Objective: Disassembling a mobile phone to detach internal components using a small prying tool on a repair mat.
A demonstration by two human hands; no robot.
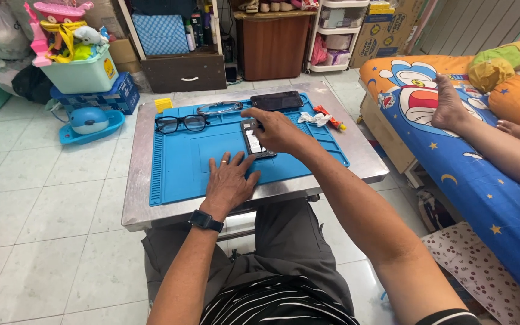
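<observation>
Head view: dark opened smartphone (254,142) on blue silicone mat (182,162), long axis running away from wearer. Right hand (278,129) covering its far part, grip unclear. Left hand (229,180) flat, empty, alongside.

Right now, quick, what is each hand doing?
Left hand: open, flat on the blue mat, holding nothing.
Right hand: curled over the opened phone; grip cannot be told.

Pale tiled floor (49,210); wooden cabinet (272,45) at back; white drawer rack (338,36) beside; bed (482,180) right, cartoon-print sheet.
</observation>
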